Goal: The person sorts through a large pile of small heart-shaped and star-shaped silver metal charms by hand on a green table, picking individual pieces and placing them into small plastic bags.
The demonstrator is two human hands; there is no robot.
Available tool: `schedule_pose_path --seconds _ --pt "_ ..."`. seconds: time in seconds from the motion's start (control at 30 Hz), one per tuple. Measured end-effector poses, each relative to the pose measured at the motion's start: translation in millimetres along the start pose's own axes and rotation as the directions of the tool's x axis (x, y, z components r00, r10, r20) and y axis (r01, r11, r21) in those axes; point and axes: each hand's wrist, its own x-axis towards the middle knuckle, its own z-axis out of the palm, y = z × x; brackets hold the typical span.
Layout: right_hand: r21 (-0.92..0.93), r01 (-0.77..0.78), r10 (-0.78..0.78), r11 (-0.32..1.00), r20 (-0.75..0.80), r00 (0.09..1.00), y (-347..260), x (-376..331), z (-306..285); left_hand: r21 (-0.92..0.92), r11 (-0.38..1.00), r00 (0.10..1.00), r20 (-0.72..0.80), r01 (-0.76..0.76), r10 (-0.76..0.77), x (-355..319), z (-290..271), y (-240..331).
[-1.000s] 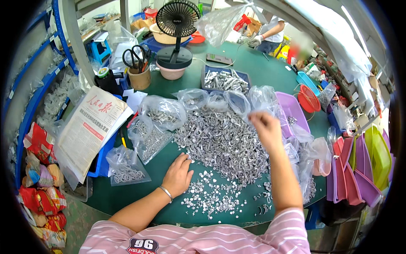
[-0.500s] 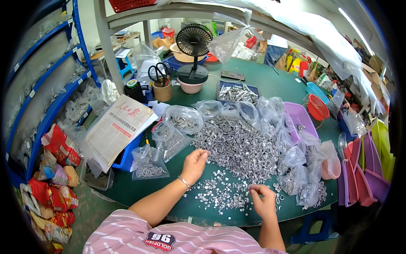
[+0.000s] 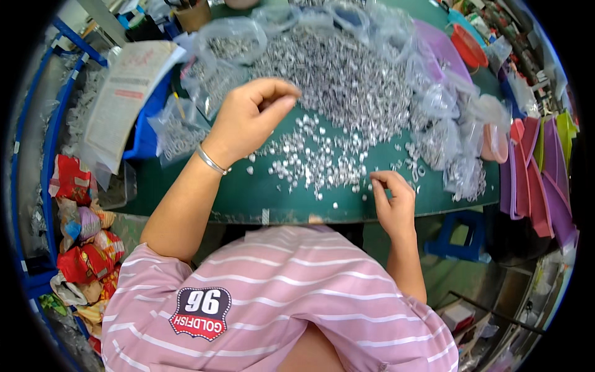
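Observation:
A large heap of small silver metal pieces [image 3: 347, 80] lies on the green table, with a looser scatter of small silver pieces [image 3: 322, 161] in front of it. My left hand [image 3: 251, 118], a silver bangle [image 3: 212, 161] at its wrist, is over the heap's left edge. Its thumb and fingers come together in a pinch, and whatever is between them cannot be made out. At the scatter's right edge is my right hand [image 3: 395, 201]. Its fingers are curled with thumb and forefinger close together; any piece there is too small to tell.
Clear plastic bags of metal parts [image 3: 180, 133] surround the heap. A newspaper [image 3: 127, 93] leans over a blue bin [image 3: 149, 118] at left. To the right are a purple tray [image 3: 434, 49], a red bowl [image 3: 468, 46] and several upright coloured bins [image 3: 527, 167]. A blue stool [image 3: 458, 235] stands below.
The view has tilted down, so the fan is out of sight. My left hand looks larger and higher over the table. My right hand stays by the scatter, its fingers still curled.

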Motion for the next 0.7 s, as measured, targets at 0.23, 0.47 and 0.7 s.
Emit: schedule_pose_path --seconds 0.23,0.47,0.7 --pt "-0.140 0.156 -0.150 0.978 0.055 0.987 7 -35 22 0.342 0.930 0.955 0.297 -0.133 0.027 -76 36 -50" --pt "-0.063 0.233 -0.230 0.970 0.051 0.972 13 -8 37 0.363 0.924 0.992 0.069 -0.121 0.103 -75 42 -62" --pt "-0.249 0.297 -0.314 0.922 -0.031 0.949 32 50 58 0.351 0.912 0.973 0.163 -0.211 0.163 -50 61 -53"
